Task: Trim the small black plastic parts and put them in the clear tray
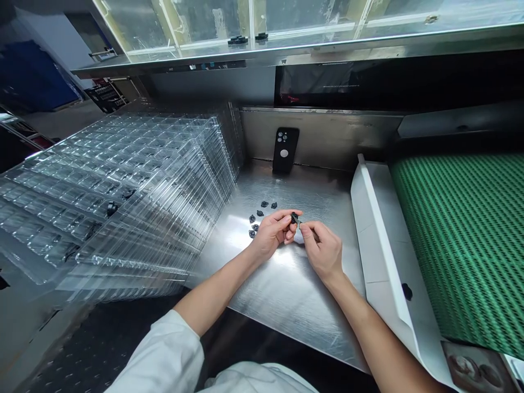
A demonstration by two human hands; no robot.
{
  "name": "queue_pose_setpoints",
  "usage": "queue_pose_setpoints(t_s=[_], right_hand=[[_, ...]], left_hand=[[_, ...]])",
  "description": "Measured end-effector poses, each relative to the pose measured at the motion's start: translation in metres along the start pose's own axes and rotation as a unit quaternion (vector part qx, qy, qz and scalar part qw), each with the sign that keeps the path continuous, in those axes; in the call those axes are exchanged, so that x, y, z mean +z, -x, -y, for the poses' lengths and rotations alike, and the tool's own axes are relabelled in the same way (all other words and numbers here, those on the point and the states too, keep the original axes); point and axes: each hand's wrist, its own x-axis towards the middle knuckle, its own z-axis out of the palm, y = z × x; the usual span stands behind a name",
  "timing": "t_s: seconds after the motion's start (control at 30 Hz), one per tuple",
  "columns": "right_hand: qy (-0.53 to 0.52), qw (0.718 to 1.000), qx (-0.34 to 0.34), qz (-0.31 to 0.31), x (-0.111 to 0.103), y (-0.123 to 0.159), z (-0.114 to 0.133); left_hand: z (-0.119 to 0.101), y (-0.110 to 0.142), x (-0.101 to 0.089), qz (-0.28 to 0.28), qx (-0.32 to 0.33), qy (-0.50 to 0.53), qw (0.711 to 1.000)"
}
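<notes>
A small black moulded part (294, 218) is held near the centre of the frame, above the point where the two hands meet. It is clamped between the fingers (286, 215) of the left hand (272, 232), which are closed around it from the lower left. The right hand (323, 252) is placed just to its right, and its fingers (311, 227) are brought together on a small pale tip (299, 224) that appears to project from the part's right side. The left hand is the nearer of the two, and the part's long axis is too small and too covered to be read.

A loose group of similar black parts (257, 219) is laid on the steel desk (286, 311) just left of the hands. A phone in a black case (285, 150) is stood against the steel back wall, and a stack of clear plastic trays (123, 185) fills the left of the frame. A white panel (380, 245) and a green mesh belt (458, 240) are seen on the right.
</notes>
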Motion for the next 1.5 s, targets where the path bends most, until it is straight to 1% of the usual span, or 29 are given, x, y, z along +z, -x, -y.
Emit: queue_pose_setpoints(t_s=[0.2,0.3,0.5,0.63,0.73,0.87,1.0,1.13,1.23,1.33,1.4,1.5], right_hand=[[-0.025,0.999,-0.016,-0.016,-0.002,-0.001,0.002],[-0.053,0.998,-0.007,-0.017,-0.001,-0.002,0.003],[-0.094,0.995,0.029,-0.004,0.003,-0.002,-0.001],[-0.11,0.993,0.031,-0.001,0.003,0.0,-0.001],[-0.109,0.994,0.018,0.001,0.003,0.0,-0.001],[-0.108,0.994,0.024,0.007,0.0,0.0,0.0],[-0.102,0.995,0.019,0.016,-0.001,0.0,0.002],[-0.083,0.996,0.01,0.012,-0.002,0.001,0.002],[-0.07,0.998,0.0,0.009,-0.001,0.002,0.002],[-0.06,0.998,0.0,-0.001,-0.001,0.001,0.001],[-0.061,0.998,0.003,-0.021,-0.001,0.001,0.001],[-0.074,0.996,-0.004,-0.05,0.0,0.002,0.0]], left_hand=[[-0.001,0.001,0.001,0.003,-0.002,0.0,1.0],[-0.001,0.001,0.002,0.0,0.0,-0.01,1.0],[0.005,-0.001,-0.001,0.009,-0.018,-0.071,0.997],[0.009,0.0,-0.001,-0.013,-0.02,-0.125,0.992],[0.009,0.001,0.002,-0.036,-0.011,-0.167,0.985],[0.008,0.002,0.006,-0.047,0.0,-0.183,0.982],[0.007,0.003,0.009,-0.045,0.02,-0.203,0.978],[0.008,0.002,0.009,-0.029,0.032,-0.215,0.976],[0.012,0.001,0.01,-0.018,0.037,-0.211,0.977],[0.017,0.0,0.01,-0.017,0.029,-0.184,0.982],[0.019,0.0,0.009,-0.019,0.019,-0.141,0.99],[0.018,-0.002,0.006,-0.031,0.006,-0.039,0.999]])
